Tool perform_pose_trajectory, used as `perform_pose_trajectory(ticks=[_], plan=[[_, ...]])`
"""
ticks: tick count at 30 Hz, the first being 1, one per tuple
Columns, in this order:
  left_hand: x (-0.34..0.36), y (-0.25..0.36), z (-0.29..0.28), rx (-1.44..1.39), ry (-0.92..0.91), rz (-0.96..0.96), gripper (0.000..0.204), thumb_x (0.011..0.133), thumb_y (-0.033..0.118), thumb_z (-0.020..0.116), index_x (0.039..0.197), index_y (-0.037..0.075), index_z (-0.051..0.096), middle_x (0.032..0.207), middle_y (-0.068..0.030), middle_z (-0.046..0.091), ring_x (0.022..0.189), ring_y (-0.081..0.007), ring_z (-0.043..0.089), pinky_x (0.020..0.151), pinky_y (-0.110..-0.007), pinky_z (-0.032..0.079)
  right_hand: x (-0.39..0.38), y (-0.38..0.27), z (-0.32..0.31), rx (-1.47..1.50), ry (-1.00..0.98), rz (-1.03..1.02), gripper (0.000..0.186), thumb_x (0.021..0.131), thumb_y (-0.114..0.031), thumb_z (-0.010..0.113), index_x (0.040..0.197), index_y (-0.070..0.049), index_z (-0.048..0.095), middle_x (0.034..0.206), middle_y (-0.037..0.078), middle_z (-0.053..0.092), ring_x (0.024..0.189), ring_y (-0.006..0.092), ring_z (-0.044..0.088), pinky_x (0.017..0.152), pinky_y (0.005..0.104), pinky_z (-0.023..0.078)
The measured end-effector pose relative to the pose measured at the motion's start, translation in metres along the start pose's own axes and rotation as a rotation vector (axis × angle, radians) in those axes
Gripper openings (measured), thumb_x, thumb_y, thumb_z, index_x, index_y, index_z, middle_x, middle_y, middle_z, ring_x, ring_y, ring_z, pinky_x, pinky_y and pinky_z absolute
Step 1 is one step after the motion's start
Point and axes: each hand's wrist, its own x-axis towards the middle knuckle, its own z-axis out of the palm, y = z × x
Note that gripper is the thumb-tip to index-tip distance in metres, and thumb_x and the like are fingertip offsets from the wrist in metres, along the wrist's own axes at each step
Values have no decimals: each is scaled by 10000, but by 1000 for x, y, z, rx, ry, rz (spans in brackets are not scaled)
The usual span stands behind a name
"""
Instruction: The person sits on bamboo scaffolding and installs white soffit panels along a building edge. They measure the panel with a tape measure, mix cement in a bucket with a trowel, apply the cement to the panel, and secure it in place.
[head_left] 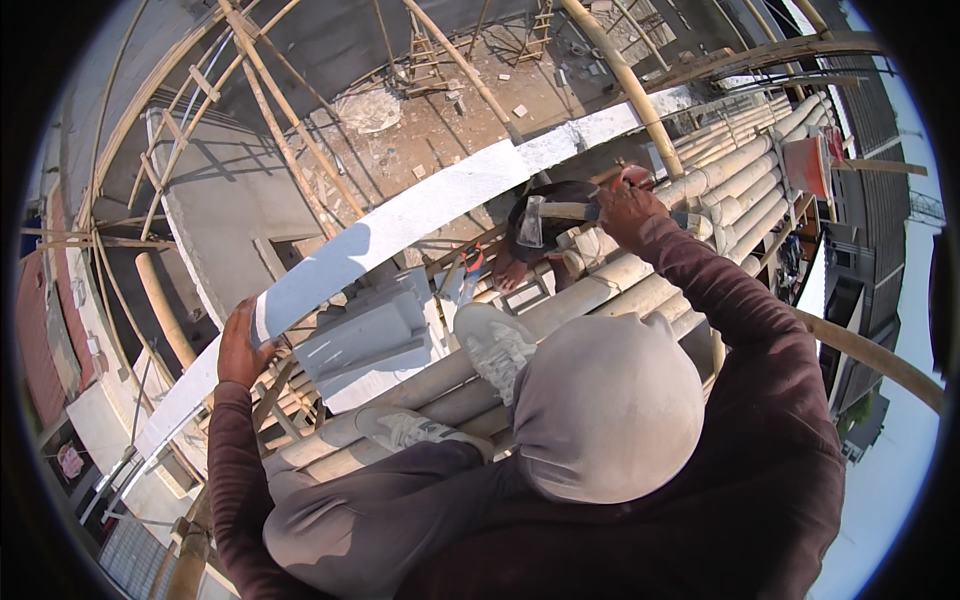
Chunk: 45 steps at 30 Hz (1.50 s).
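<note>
My left hand (pixel 243 345) is closed around the near-left end of a long white board (pixel 400 215), which lies along a curved ledge. On the right, my right hand (pixel 635 215) reaches forward with its fingers curled over a hammer handle. The hammer head (pixel 530 223) points left. A small red object (pixel 633 178), too unclear to name, sits just past the fingertips. Between my hands lie grey slabs (pixel 370 345) and an orange-handled tool (pixel 472 262) resembling a saw. My bent knees (pixel 610 410) and pale shoes (pixel 495 345) are in front of me.
I squat on lashed bamboo poles (pixel 560 310). A bare foot (pixel 510 275) and dark clothing show beyond the poles. An orange-red bucket (pixel 805 167) stands at right. Upright bamboo (pixel 620 80) crosses the far side. Past the ledge, rubble-strewn ground (pixel 430 150) lies well below.
</note>
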Motion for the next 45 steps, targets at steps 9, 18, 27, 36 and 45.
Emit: perform_pose_trajectory(ticks=[9,18,27,36,45], plan=[[0,-5,4,-43,8,-18,889,635,71,854,1420,53,438,1396,-167,505,1292,-355,480,1111,-400,398,81,-57,-12,92,-169,-82,249,952,-219,530,1101,-94,685,1096,129,714,1036,286,692,842,393,552],[-1,-7,6,-31,0,-20,893,646,71,849,1435,55,431,1412,-181,488,1302,-357,470,1117,-398,391,81,-60,-12,244,-287,42,267,935,-217,564,1140,-82,672,1127,148,701,1101,305,667,900,412,542],[-26,-35,-3,261,-103,-123,1123,644,291,893,1535,89,240,1492,-170,394,1410,-334,349,1196,-491,251,36,24,-21,475,-417,-41,560,731,-146,785,1233,-13,577,1070,215,680,1070,368,646,932,418,507],[-39,-66,-6,98,-48,-193,936,679,273,877,1454,73,394,1435,-172,471,1323,-354,447,1135,-413,367,-19,115,8,922,-413,266,363,892,-231,678,1180,-21,606,828,123,648,581,199,628,500,323,502],[-48,-68,0,105,-9,-157,897,652,143,876,1425,54,432,1421,-160,494,1346,-345,436,1148,-416,349,17,34,39,1894,-135,731,430,993,-462,465,1176,-91,582,716,22,589,501,126,542,435,293,471]])
